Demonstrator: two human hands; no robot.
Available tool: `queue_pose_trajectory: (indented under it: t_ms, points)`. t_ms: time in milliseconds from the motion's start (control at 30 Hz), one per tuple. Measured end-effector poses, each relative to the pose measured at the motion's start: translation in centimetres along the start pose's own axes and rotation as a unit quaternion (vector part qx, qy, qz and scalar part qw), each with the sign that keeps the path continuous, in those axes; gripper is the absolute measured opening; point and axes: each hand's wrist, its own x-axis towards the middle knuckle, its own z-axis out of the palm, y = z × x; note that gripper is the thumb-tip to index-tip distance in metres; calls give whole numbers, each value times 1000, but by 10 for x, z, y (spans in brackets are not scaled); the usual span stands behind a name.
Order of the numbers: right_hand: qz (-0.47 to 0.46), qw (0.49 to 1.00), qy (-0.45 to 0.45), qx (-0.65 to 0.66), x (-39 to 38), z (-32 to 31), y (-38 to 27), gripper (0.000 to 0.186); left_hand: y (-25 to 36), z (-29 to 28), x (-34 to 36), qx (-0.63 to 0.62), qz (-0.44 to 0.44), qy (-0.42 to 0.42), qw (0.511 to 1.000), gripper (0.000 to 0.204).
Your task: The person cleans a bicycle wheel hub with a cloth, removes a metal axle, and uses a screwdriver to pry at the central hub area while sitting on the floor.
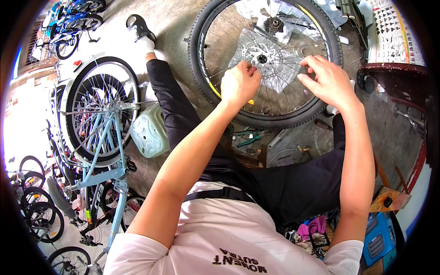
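A bicycle wheel with a black knobby tyre lies flat on the floor in front of me, between my legs. A silver brake disc surrounds its hub. My left hand is over the spokes just left of the hub, its fingers closed. A small reddish bit shows at the fingertips, too little to name. Over the right side of the spokes hovers my right hand, thumb and fingers apart, with nothing visible between them. Under the wheel lie clear plastic sheeting and a dark sprocket cassette.
Green-handled pliers and a wrench lie near the wheel's close edge. At left stand a light-blue bicycle and a pale green plastic stool. A dark red bench is at right; a blue case sits lower right.
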Motion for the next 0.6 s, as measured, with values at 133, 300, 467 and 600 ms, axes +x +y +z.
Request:
queue_pose_trajectory:
  t_ms: [133,300,467,600]
  points:
    - [0,1000,-2,-6,-1,1,-1,32,-3,-1,-5,-46,5,17,999,39]
    - [-9,1000,-3,-13,0,3,5,32,-7,-3,-8,-48,8,35,998,39]
    - [-4,1000,-5,-7,-1,3,2,33,-9,-2,-6,-32,41,40,998,34]
    - [-5,1000,-3,-3,0,4,3,33,-11,-3,-7,-30,62,35,997,32]
